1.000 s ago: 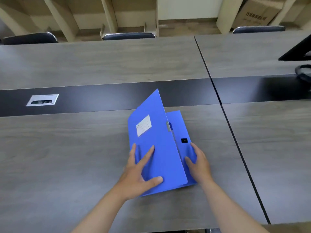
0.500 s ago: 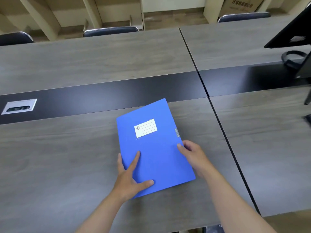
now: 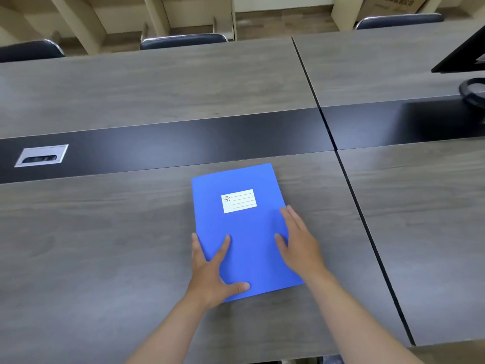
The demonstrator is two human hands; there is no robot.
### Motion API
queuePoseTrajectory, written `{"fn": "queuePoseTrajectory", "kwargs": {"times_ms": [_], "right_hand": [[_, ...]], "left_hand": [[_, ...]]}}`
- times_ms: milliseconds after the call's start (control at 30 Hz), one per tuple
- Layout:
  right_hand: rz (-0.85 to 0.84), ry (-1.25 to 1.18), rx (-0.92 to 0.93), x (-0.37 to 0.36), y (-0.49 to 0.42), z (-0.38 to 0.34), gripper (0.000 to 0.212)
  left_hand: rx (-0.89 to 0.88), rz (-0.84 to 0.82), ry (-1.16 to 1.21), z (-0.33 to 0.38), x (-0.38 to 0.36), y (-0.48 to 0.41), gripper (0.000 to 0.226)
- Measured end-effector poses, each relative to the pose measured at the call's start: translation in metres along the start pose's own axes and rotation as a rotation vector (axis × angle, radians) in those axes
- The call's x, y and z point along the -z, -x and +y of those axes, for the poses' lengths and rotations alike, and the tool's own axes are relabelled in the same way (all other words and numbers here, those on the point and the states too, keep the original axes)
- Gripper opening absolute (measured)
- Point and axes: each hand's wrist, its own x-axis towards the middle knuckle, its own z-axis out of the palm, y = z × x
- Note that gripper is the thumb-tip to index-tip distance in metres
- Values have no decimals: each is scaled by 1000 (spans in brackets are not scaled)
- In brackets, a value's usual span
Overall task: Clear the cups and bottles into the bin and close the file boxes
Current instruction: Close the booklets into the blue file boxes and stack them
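A blue file box [image 3: 249, 229] with a white label lies flat on the grey table [image 3: 105, 232], its lid down. My left hand [image 3: 215, 269] rests on its near left corner, fingers spread, thumb across the lower edge. My right hand [image 3: 299, 240] lies flat along its right edge, fingers together, pressing on the lid. Neither hand grips the box. No cups, bottles or bin are in view.
A black strip [image 3: 170, 140] with a silver cable hatch [image 3: 40, 155] crosses the table beyond the box. A seam [image 3: 354, 193] divides this table from the one on the right. A dark monitor [image 3: 462, 53] and its stand [image 3: 472, 90] sit far right. Chairs [image 3: 183, 40] line the far side.
The raised blue lid came down and now lies flat. My right hand moved from the box's edge onto the lid. The view shifted slightly.
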Motion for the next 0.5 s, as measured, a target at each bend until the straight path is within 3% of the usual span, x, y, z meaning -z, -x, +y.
{"fn": "queuePoseTrajectory", "kwargs": {"times_ms": [67, 167, 367, 500], "right_hand": [[-56, 202, 94, -6, -7, -4, 75], [-100, 299, 54, -12, -14, -4, 80], [-111, 277, 27, -25, -18, 2, 80], [-104, 64, 72, -17, -16, 10, 85]], "left_hand": [[-8, -22, -10, 2, 0, -3, 126], [-20, -50, -19, 4, 1, -6, 125], [0, -74, -2, 7, 3, -7, 123], [-4, -51, 120, 8, 11, -5, 108]]}}
